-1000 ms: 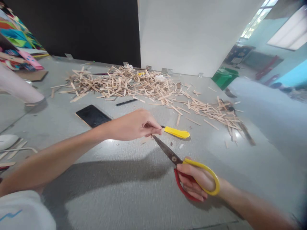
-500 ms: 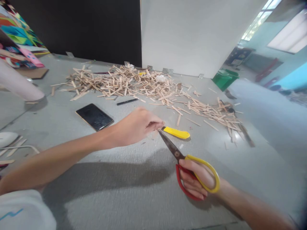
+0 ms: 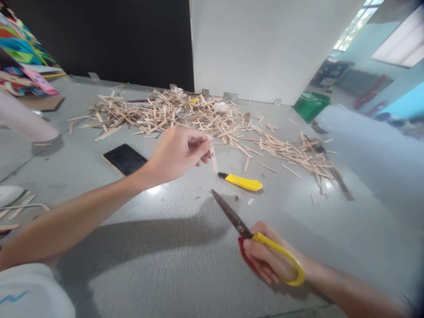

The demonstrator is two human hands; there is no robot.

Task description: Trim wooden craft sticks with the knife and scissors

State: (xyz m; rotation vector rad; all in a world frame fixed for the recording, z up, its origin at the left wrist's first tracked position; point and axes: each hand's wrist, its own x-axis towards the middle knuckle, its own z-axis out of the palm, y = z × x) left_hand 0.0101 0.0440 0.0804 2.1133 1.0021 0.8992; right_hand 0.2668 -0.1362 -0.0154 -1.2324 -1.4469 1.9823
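Note:
My left hand (image 3: 183, 152) pinches a short flat wooden craft stick (image 3: 213, 160) with a small dark mark on it, held above the grey floor. My right hand (image 3: 268, 254) grips a pair of scissors (image 3: 232, 213) with one yellow and one red handle. Their dark blades look closed and point up and left, apart from the stick. Just beyond the blade tips a yellow utility knife (image 3: 243, 181) lies on the floor. Partly behind my left wrist rests a black phone (image 3: 124, 159).
A long heap of wooden sticks (image 3: 172, 112) spreads along the foot of a black and white panel (image 3: 271, 48). At the right back stands a green bin (image 3: 309, 107). A pale tube (image 3: 29, 119) and a white rounded object (image 3: 11, 194) are at the left.
My left hand has risen away from the scissors, bringing the stick into clear view. The scissors have tilted and moved slightly down and left, with the handles closer together.

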